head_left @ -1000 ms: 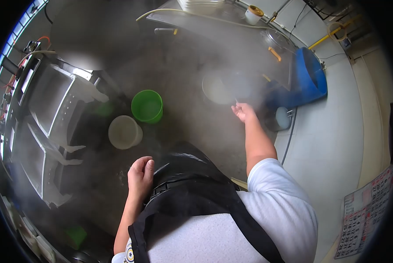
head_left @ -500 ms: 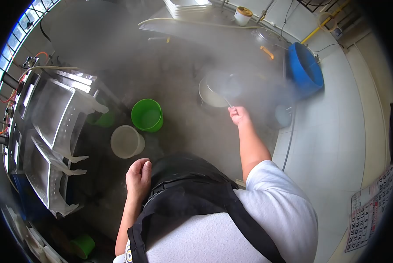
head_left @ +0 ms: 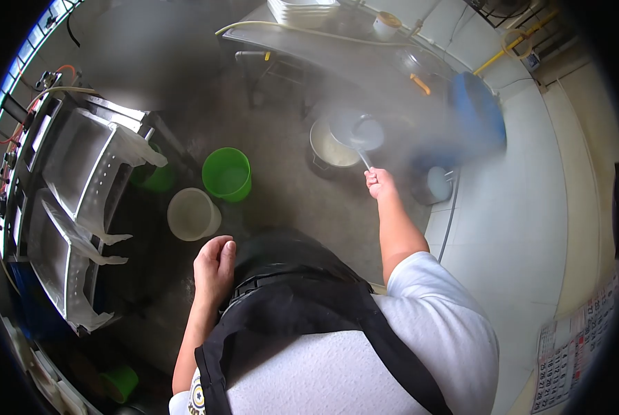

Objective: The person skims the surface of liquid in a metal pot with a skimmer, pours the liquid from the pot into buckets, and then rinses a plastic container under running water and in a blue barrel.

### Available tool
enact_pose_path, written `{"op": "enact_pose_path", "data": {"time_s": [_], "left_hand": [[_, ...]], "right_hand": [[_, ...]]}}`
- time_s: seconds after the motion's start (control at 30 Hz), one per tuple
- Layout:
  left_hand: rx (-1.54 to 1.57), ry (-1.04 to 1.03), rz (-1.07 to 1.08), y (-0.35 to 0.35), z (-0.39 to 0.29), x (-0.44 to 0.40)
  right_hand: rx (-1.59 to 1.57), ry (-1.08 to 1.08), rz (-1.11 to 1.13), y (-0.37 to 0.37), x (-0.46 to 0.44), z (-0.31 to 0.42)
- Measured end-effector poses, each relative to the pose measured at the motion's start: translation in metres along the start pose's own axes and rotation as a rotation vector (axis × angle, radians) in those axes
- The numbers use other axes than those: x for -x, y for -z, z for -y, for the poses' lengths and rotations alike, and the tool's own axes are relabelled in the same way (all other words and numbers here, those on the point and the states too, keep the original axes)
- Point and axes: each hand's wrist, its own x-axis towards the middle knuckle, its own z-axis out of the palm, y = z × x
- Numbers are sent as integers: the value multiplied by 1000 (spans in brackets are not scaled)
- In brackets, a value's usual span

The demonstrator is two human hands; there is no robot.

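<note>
My right hand (head_left: 380, 183) is closed around the handle of a metal dipper (head_left: 362, 131), a round bowl on a long handle. The bowl hangs partly over the right side of a metal pot (head_left: 334, 153) with pale contents, blurred by steam. My left hand (head_left: 214, 265) hangs at waist level beside my black apron. Its fingers are curled with the thumb against them, and nothing shows in it. Nearest to it are a white bucket (head_left: 194, 216) and a green bucket (head_left: 228, 174) on the dark floor.
Steam drifts over the upper middle. A steel frame with plastic-lined bins (head_left: 81, 173) stands on the left. Further back are a metal table (head_left: 302, 43) with stacked white trays (head_left: 302, 12) and a blue barrel (head_left: 476, 114). A hose (head_left: 450, 218) runs along the right wall.
The steam around the pot has thinned, so the dipper and pot show more clearly. The dipper's bowl has shifted slightly relative to the pot. My left hand stays at my waist.
</note>
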Motion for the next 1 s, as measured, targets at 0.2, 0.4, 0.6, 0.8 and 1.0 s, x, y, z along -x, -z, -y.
{"op": "enact_pose_path", "data": {"time_s": [0.2, 0.4, 0.6, 0.8, 1.0], "left_hand": [[-14, 19, -4, 2, -1, 2], [9, 10, -10, 1, 8, 1], [4, 10, -7, 0, 4, -2], [6, 11, 0, -2, 5, -4], [-2, 7, 1, -3, 3, -5]], "right_hand": [[60, 18, -102, 1, 2, 10], [71, -1, -74, 2, -2, 12], [101, 30, -41, -8, -1, 12], [128, 18, -37, -19, 6, 11], [116, 9, -43, -19, -3, 11]]}}
